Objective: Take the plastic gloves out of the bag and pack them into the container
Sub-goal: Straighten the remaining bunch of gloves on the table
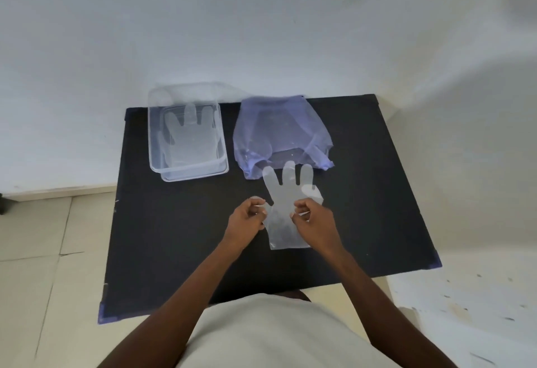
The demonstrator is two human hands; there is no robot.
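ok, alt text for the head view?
Both hands, left hand and right hand, pinch a clear plastic glove flat on a black table. Beyond it lie a purple bag and, further left, a clear container with gloves inside.

1. You have a flat matte black rectangular tabletop (180,236) in front of you, plain and without pattern, with small purple-blue patches at its near corners.
2. The clear, colourless rectangular plastic container (223,161) shows the black through its walls; the translucent whitish plastic glove inside it (189,135) reads pale grey.
3. The thin translucent lilac-blue plastic bag (279,123) is deepest violet along its crumpled lower edge.
4. The see-through, milky-white plastic glove on the table (286,193) looks grey against the black.
5. Your shirt (276,335) is plain cream.
6. The wall (261,18) is plain white; the floor tiles (43,236) are pale beige with thin darker joints.
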